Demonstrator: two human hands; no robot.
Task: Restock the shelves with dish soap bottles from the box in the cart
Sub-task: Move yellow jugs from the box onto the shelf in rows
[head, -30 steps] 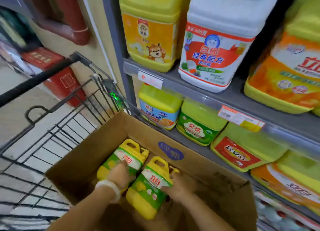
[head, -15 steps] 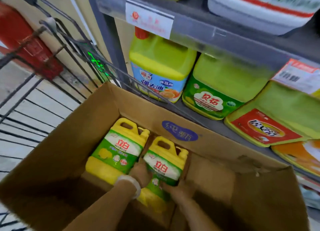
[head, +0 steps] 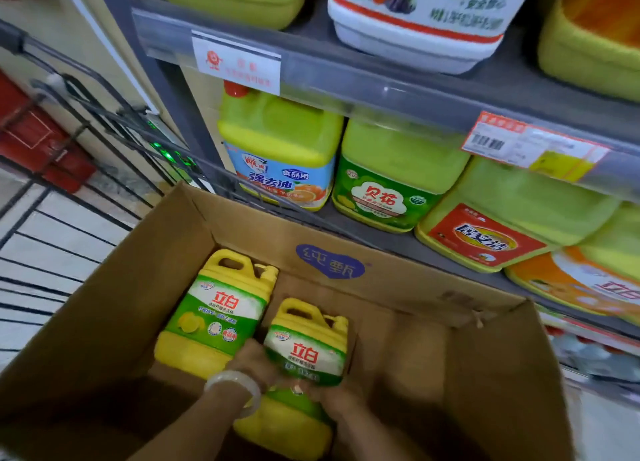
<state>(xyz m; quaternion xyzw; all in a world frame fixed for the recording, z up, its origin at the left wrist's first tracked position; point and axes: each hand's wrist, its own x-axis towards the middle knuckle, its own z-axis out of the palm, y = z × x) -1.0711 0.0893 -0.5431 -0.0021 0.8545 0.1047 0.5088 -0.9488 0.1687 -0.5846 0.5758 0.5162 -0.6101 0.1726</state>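
Two yellow dish soap jugs lie in the open cardboard box (head: 114, 308) that sits in the wire cart (head: 52, 239). Each has a molded handle loop and a capped spout at its top end, and a green-and-white label with red characters across its front. The held jug (head: 304, 353) is at the middle of the box, gripped low on its body from both sides: the left hand (head: 256, 360), with a pale bangle (head: 235, 388) on its wrist, wraps the left flank, and the right hand (head: 332, 395) closes on the lower right, fingers curled against the plastic. Its long axis runs from the person toward the shelf (head: 381, 90), handle end pointing away and tilted upward, label facing up. The second jug (head: 218, 315) lies just to its left, flat on its back, parallel, its handle likewise toward the shelf, where larger green and yellow detergent jugs (head: 391, 180) stand in a row.
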